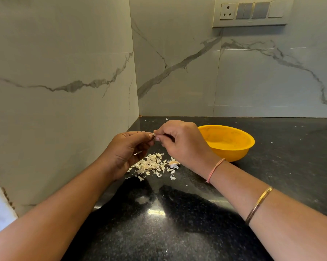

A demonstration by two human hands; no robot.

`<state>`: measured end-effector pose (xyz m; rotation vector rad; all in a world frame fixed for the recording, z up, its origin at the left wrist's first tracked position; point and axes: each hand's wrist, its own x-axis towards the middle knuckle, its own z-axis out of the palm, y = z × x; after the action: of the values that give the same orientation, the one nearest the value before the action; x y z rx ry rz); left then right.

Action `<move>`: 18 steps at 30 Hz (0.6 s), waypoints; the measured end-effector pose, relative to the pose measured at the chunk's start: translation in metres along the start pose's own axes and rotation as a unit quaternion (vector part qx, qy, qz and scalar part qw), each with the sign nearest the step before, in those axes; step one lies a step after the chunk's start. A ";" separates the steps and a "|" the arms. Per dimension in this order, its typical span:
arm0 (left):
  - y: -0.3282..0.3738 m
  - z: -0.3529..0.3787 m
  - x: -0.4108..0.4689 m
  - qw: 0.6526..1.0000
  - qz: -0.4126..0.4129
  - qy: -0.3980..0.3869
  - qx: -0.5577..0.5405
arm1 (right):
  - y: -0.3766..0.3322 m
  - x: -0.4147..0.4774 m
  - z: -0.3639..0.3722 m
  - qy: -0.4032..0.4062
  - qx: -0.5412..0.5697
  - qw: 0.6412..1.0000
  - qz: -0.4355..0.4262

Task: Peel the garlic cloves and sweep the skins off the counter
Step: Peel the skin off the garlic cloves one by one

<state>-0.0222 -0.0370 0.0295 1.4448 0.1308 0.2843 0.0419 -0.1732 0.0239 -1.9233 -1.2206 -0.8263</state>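
The person is holding a garlic clove (153, 136) in the air above the black tabletop (177, 232), just over the pile of skins (151, 165). The grip of the left hand (126, 147) is pinching the clove between thumb and fingertips. The grip of the right hand (181, 144) is pressing together on the end of the same clove, probably on a piece of its skin. The clove is mostly hidden by the fingers, so I cannot tell how much skin is left on it.

To do this step well, I think the left hand should be holding the clove firmly but not crushing it, while the right hand is pulling the skin away in long strips. Working low over the pile is helping the loose skin to fall in one place, which should make the sweeping easier. The yellow bowl (232, 153) is standing near, on the right side, ready for the peeled clove; whether it is holding any cloves, I cannot tell.
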 end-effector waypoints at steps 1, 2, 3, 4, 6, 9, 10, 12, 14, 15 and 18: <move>0.000 0.001 0.000 1.000 -0.002 0.003 -0.001 | 0.000 0.000 0.001 -0.003 -0.004 1.000 -0.006; -0.001 0.002 -0.001 1.000 -0.003 0.009 0.000 | 0.000 0.000 0.001 -0.007 -0.006 1.000 -0.009; -0.001 0.002 -0.001 1.000 -0.003 0.015 0.001 | 0.000 -0.001 0.002 -0.011 -0.007 1.000 -0.009; -0.001 0.003 -0.001 1.000 -0.001 0.020 0.003 | 0.000 -0.001 0.002 -0.013 -0.009 1.000 -0.008; -0.002 0.004 -0.001 1.000 0.005 0.027 0.004 | 0.000 -0.001 0.004 -0.013 -0.011 1.000 -0.004; -0.003 0.005 -0.001 0.999 0.016 0.035 0.009 | -0.002 -0.002 0.006 -0.013 -0.010 1.000 0.000; -0.003 0.005 -0.001 0.999 0.018 0.037 0.007 | -0.002 -0.002 0.006 -0.013 -0.006 1.000 0.000; -0.004 0.005 0.000 0.999 0.021 0.037 -0.001 | -0.002 -0.001 0.007 -0.005 0.008 1.000 0.005; -0.004 0.004 0.001 0.999 0.025 0.026 -0.005 | -0.002 -0.001 0.007 0.006 0.035 0.999 0.034; -0.004 0.004 0.001 0.999 0.026 0.019 -0.007 | -0.001 -0.001 0.007 0.009 0.055 0.997 0.058; -0.002 0.001 0.001 0.999 0.030 -0.002 -0.026 | 0.001 -0.001 0.005 0.006 0.121 0.986 0.118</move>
<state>-0.0201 -0.0382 0.0276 1.3992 0.0762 0.3329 0.0436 -0.1695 0.0203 -1.8168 -1.0117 -0.5393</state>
